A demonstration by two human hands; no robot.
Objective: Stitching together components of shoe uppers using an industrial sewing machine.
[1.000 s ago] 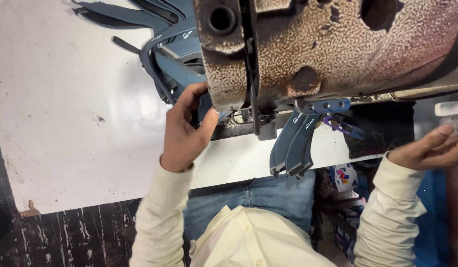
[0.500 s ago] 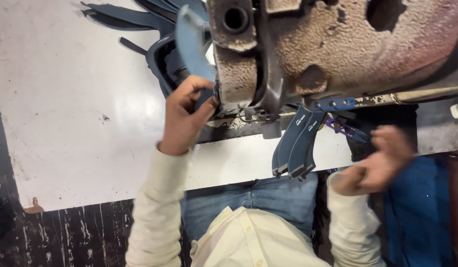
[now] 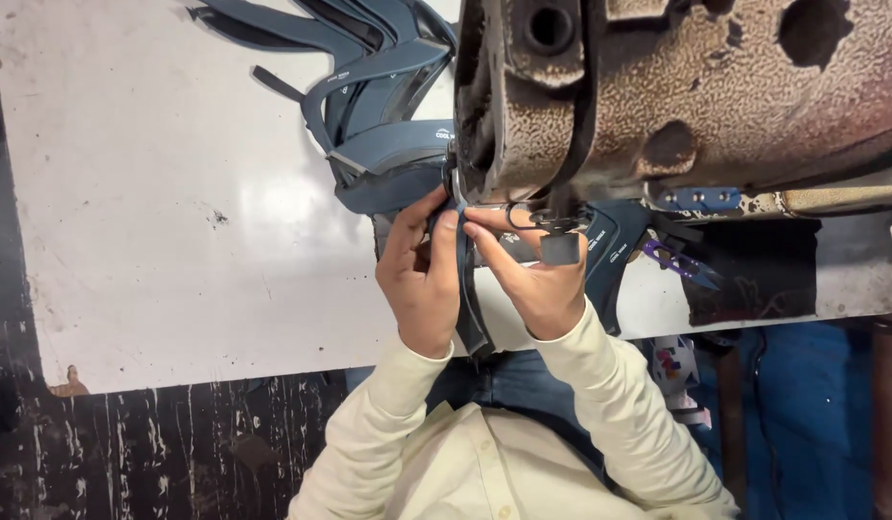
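Note:
Both hands meet under the head of an old rusty sewing machine point(image 3: 677, 96). My left hand point(image 3: 422, 274) pinches a dark blue strap-like piece point(image 3: 468, 299) from its left side. My right hand point(image 3: 533, 274) holds the same piece from the right, thumb and forefinger close to the presser foot point(image 3: 559, 241). The strap runs from the needle area down over the table's front edge toward my lap. Cream sleeves cover both arms.
A pile of several dark blue cut pieces point(image 3: 369, 106) lies on the white table point(image 3: 157, 212) behind my left hand. More blue pieces point(image 3: 610, 250) and purple snips point(image 3: 682, 262) lie right of the needle. A dark wooden floor point(image 3: 157, 443) shows below the table.
My right hand came in from the far right to the needle area. My left hand shifted down from the pile, and both now grip one strap piece. The camera view moved left.

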